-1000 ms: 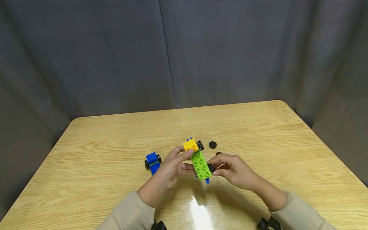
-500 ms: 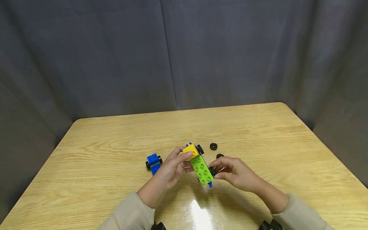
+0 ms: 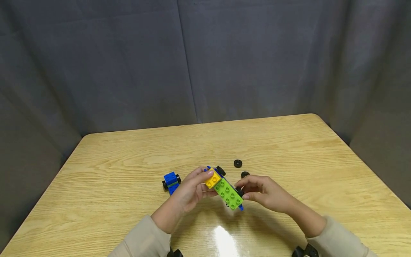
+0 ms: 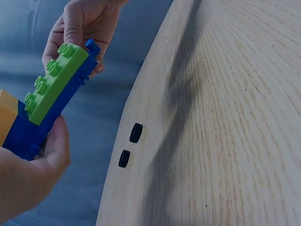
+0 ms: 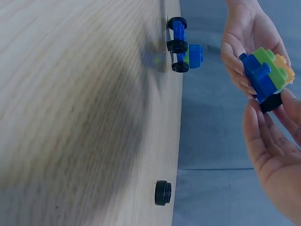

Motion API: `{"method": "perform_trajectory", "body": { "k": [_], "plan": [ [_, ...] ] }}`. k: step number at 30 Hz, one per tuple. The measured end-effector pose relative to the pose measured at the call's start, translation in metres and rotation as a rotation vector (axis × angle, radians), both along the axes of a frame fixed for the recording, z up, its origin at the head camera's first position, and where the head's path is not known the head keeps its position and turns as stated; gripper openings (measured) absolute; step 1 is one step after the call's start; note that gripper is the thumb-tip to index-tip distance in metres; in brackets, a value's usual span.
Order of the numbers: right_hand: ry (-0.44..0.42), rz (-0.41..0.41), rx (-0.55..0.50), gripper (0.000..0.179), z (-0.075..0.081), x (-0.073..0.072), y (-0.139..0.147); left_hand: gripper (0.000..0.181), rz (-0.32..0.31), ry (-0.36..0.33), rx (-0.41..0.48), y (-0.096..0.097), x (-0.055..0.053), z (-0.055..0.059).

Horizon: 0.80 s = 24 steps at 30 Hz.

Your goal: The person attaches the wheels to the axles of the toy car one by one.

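Above the table my left hand (image 3: pixel 194 189) grips a toy brick car by its yellow brick (image 3: pixel 212 179), thumb on top and fingers beneath. Behind the yellow piece, a lime green studded brick (image 3: pixel 228 194) sits on the car's blue base (image 4: pixel 60 103). One black wheel (image 3: pixel 221 170) shows on the car's far side near the yellow end. At the other end, my right hand (image 3: pixel 268 194) pinches a second black wheel (image 5: pixel 271 102) between thumb and fingers, right against the blue base.
Two loose black wheels, a farther one (image 3: pixel 238 163) and a nearer one (image 3: pixel 245 174), lie on the wooden table (image 3: pixel 128 160) beyond my right hand. Another blue toy car (image 3: pixel 171 181) with black wheels stands left of my left hand. A grey curtain (image 3: pixel 144 71) hangs behind the table.
The held car has turned, its green end swinging right and toward me while the yellow end dropped slightly nearer. My right hand has followed, still pinching the wheel.
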State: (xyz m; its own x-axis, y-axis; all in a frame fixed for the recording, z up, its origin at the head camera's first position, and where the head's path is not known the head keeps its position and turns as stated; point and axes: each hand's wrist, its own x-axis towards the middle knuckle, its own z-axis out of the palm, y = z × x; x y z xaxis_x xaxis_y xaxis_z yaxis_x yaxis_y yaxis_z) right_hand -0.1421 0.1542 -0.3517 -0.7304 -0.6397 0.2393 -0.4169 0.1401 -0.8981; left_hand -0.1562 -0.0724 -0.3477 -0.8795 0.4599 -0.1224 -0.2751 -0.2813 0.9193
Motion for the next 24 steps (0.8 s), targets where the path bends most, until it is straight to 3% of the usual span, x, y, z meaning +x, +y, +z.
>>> {"method": "perform_trajectory", "body": {
  "k": [8, 18, 24],
  "plan": [
    [-0.037, -0.014, -0.034, 0.025, -0.001, -0.003, 0.005, 0.018, -0.010, -0.007, -0.046, -0.004, -0.001, -0.002],
    [-0.119, -0.062, -0.041, 0.028, -0.002, -0.007, 0.010, 0.048, -0.121, 0.004, -0.044, -0.009, -0.002, -0.003],
    [-0.157, -0.053, -0.063, 0.029, -0.002, -0.010, 0.010, 0.044, -0.148, -0.019, -0.022, -0.009, -0.003, -0.004]
  ]
}}
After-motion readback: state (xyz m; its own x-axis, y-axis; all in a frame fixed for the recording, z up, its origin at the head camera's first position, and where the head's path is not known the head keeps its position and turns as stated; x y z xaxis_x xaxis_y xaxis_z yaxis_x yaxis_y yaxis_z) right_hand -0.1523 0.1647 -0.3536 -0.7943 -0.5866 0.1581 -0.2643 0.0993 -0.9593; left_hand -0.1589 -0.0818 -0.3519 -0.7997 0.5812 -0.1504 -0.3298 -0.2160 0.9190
